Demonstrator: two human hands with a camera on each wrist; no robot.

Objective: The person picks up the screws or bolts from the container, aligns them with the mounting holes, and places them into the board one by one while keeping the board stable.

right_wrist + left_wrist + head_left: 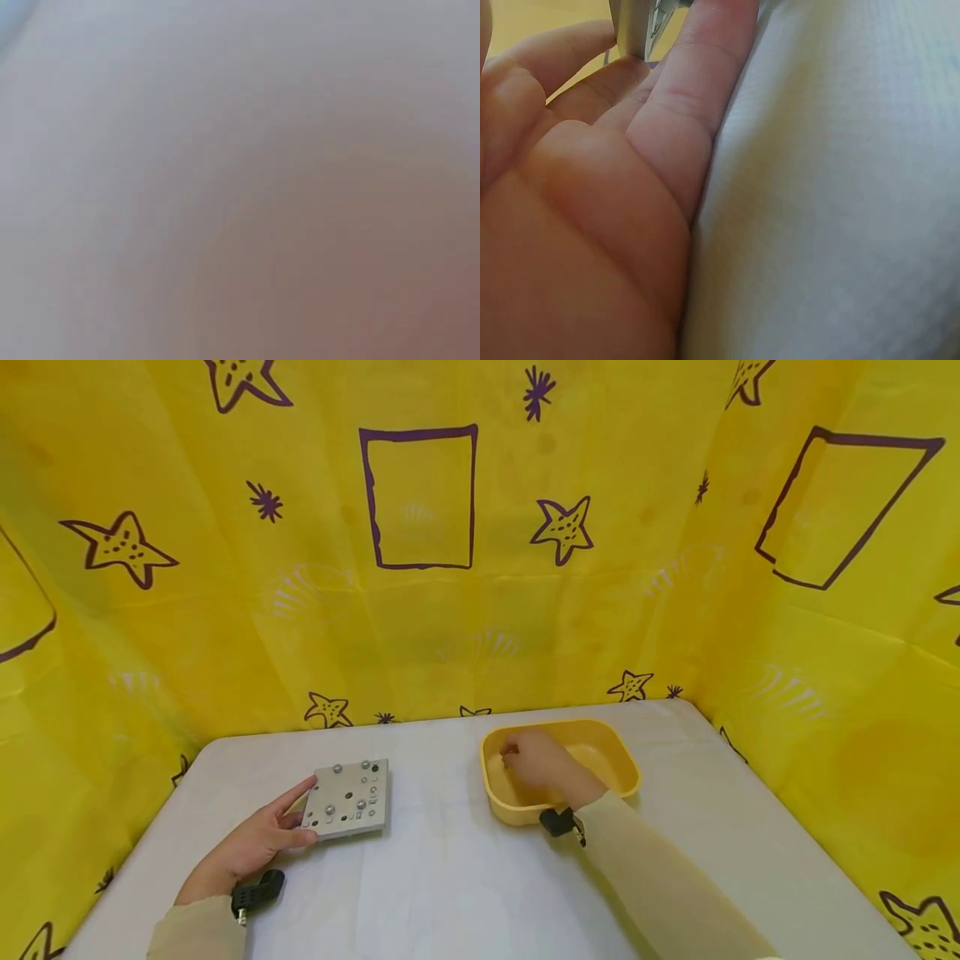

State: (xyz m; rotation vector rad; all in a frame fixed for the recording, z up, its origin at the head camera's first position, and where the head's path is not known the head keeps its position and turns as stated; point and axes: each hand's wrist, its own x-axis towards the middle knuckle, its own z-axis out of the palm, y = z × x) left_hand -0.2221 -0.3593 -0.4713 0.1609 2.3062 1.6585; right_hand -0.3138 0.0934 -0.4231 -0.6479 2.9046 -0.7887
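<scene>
A square silver metal plate (347, 799) with several holes and screw heads on its top is at the left of the table. My left hand (258, 839) grips its left edge, the fingers spread along that side. In the left wrist view, the fingers (697, 75) reach a corner of the plate (632, 26) close to the white surface. Inside a yellow plastic bin (630, 768) is my right hand (543, 764), its fingers bent toward the left wall. I cannot tell whether they hold anything. The right wrist view is only a blur.
A white cloth covers the table (427, 877). Yellow curtains (420, 635) with starfish drawings stand behind it and along both sides. Dark wrist cameras are strapped at both sleeves, the right one (558, 822) beside the bin's near rim.
</scene>
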